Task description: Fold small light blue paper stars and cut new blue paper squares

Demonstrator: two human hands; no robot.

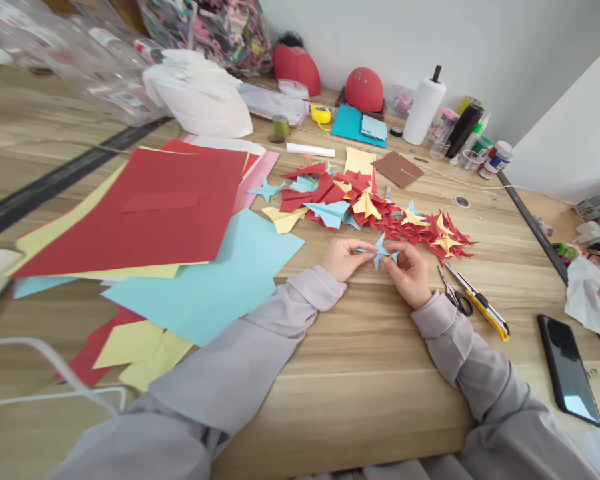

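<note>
A small light-blue folded paper star is held between both hands above the wooden table. My left hand pinches its left point, and my right hand pinches its right side. Just beyond the hands lies a long heap of folded red paper pieces, with yellow and blue folded pieces among them. Another blue star rests at the heap's left end. Scissors and a yellow utility knife lie to the right of my right hand.
Large red sheets and blue sheets cover the left side. A black phone lies at the right. Behind stand a white bottle, small jars, a yellow tape measure and red domed objects.
</note>
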